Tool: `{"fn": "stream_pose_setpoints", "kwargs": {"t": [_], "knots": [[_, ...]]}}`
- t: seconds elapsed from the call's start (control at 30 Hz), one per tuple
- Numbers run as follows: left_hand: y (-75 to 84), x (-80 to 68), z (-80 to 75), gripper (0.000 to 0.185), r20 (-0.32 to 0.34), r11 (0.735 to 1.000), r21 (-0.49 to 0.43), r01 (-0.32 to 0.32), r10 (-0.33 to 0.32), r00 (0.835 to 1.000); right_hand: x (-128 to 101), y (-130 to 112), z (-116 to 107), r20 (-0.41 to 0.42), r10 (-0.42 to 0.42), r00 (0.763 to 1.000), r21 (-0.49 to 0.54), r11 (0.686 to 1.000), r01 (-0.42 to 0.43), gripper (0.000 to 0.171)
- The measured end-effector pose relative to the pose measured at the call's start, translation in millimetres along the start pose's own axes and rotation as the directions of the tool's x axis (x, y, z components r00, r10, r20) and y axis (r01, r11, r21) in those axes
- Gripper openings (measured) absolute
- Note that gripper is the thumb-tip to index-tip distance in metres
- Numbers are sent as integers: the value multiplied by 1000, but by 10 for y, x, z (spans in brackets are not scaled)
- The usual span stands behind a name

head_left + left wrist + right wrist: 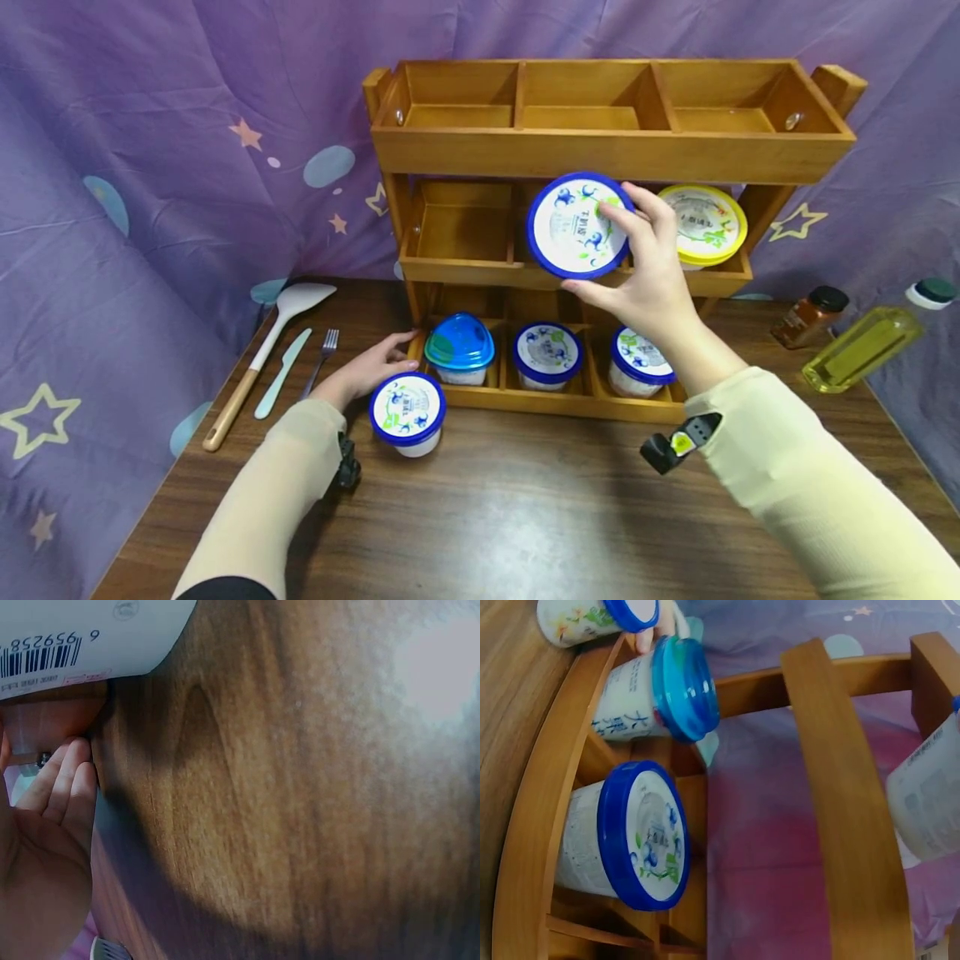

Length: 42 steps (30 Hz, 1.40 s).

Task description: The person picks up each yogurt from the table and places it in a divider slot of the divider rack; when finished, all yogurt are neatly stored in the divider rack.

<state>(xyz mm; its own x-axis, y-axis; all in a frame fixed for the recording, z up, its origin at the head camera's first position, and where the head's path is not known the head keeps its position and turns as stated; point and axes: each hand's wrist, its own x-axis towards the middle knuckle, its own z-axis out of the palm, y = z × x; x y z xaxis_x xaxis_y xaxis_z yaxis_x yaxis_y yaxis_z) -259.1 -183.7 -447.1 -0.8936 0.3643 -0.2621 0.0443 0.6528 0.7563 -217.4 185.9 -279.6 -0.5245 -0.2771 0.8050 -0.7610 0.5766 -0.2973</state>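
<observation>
My right hand (647, 268) grips a white tub with a blue-rimmed lid (576, 225), tilted lid-forward at the middle compartment of the wooden rack's (607, 152) middle shelf. Its side shows in the right wrist view (930, 801). A yellow-lidded tub (705, 223) sits in the compartment to its right. Three blue-lidded tubs (547, 354) stand in the bottom shelf, two of them visible in the right wrist view (641, 834). My left hand (373, 367) rests on the table with straight fingers (61, 784) against the rack's lower left corner, beside another blue-lidded tub (407, 412).
A white spatula with a wooden handle (262, 350), a pale green knife (281, 373) and a fork (321, 358) lie left of the rack. A spice jar (810, 317) and an oil bottle (862, 346) are at the right. Purple cloth hangs behind.
</observation>
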Motion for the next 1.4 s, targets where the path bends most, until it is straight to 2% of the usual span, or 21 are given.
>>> {"fn": "stream_pose_setpoints", "kwargs": {"t": [0.23, 0.33, 0.67, 0.8, 0.9, 1.1, 1.23, 1.4], "knots": [[9, -3, -4, 66, -1, 1000, -2, 6, -6, 1000, -71, 65, 114, -39, -59, 998, -11, 998, 58, 86], [5, 0, -5, 67, 2, 1000, 1, 9, -9, 1000, -91, 100, 170, -38, -52, 998, -41, 998, 50, 85], [-8, -2, -11, 67, 2, 999, -9, 37, -37, 999, -14, 124, 290, -11, 93, 996, -71, 993, -94, 81], [-16, 11, -11, 68, 10, 1000, -5, 30, -30, 1000, 14, 117, 312, -14, 146, 989, -78, 986, -147, 78], [-23, 20, -12, 68, 15, 1000, -8, 26, -26, 1000, 33, 117, 327, -10, 202, 979, -79, 976, -202, 74], [-21, 19, -14, 68, 20, 999, -13, 33, -33, 999, 65, 117, 341, 27, 326, 945, -83, 943, -323, 66], [-12, 15, -13, 68, 20, 999, -18, 43, -42, 999, 68, 112, 342, 39, 358, 933, -106, 930, -352, 64], [-8, 4, -16, 68, 16, 1000, -14, 21, -21, 1000, 79, 103, 334, 50, 383, 923, -120, 919, -375, 65]]}}
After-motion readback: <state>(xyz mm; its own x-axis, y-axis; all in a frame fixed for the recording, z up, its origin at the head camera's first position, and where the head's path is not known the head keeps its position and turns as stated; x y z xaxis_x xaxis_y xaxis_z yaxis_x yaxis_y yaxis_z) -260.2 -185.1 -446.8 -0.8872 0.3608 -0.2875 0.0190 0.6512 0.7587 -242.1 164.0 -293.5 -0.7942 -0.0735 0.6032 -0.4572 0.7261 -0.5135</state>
